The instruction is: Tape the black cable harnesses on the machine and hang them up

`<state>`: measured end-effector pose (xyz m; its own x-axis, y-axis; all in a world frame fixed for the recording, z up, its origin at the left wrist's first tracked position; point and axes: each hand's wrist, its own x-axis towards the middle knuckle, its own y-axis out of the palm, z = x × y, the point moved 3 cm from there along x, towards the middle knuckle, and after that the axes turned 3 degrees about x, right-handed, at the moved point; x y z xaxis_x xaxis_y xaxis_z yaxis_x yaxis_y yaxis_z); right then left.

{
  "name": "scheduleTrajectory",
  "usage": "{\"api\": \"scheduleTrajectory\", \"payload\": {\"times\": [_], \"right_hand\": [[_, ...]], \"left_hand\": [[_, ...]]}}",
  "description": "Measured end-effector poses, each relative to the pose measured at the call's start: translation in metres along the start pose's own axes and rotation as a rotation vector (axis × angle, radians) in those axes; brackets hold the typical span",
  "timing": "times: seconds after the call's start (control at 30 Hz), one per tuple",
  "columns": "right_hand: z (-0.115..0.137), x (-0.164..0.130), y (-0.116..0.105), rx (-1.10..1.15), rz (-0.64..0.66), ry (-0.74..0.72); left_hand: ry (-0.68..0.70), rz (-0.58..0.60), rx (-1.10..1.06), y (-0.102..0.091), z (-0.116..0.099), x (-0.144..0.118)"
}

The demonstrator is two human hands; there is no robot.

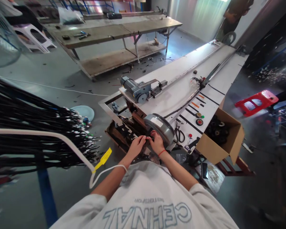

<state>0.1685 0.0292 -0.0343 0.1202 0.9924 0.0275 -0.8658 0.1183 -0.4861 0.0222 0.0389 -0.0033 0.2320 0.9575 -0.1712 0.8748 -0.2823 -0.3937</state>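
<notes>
My left hand and my right hand meet at the near end of the long white table, fingertips pinched close together. Something small and dark is between them, too small to make out. Just beyond the right hand's fingers is a grey round drum with a white label. A short black piece shows between the fingers and the drum. Black-handled scissors lie on the table to the right of the drum.
The long white table carries a motor, a rail, black and orange strips and tape rolls. An open cardboard box of black parts stands right. Black cables hang left, near a white cord with a yellow tag. A person stands far off.
</notes>
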Motion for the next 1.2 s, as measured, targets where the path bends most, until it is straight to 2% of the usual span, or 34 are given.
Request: {"api": "scheduleTrajectory", "payload": {"times": [0.07,0.23,0.43,0.57,0.7,0.77,0.83,0.97,1.1,1.2], "right_hand": [[0.0,0.002,-0.001,0.036,0.025,0.007],[0.005,-0.002,-0.006,0.088,-0.01,-0.13],[0.009,-0.001,-0.004,-0.006,0.008,-0.11],[0.019,-0.003,-0.009,0.035,0.053,-0.23],[0.041,-0.001,-0.013,0.065,0.099,-0.375],[0.051,0.003,-0.014,0.029,0.118,-0.406],[0.057,0.003,-0.015,-0.035,0.124,-0.439],[0.049,-0.003,-0.02,-0.177,0.085,-0.517],[0.036,0.003,-0.011,-0.34,0.097,-0.442],[0.044,-0.001,-0.004,-0.409,0.112,-0.338]], "left_hand": [[-0.005,0.014,-0.01,0.0,0.0,0.0],[-0.009,0.033,-0.029,0.003,0.003,-0.002],[0.011,0.052,-0.028,0.003,0.004,-0.001],[0.031,0.038,0.055,0.0,0.002,0.001],[0.043,0.151,0.229,0.006,0.008,0.002],[0.033,0.2,0.259,0.011,0.013,0.003],[0.018,0.202,0.258,0.013,0.016,0.004],[0.044,0.208,0.315,0.013,0.012,0.002],[0.093,0.145,0.475,0.014,0.004,-0.007],[0.06,0.086,0.498,0.015,0.009,-0.015]]}}
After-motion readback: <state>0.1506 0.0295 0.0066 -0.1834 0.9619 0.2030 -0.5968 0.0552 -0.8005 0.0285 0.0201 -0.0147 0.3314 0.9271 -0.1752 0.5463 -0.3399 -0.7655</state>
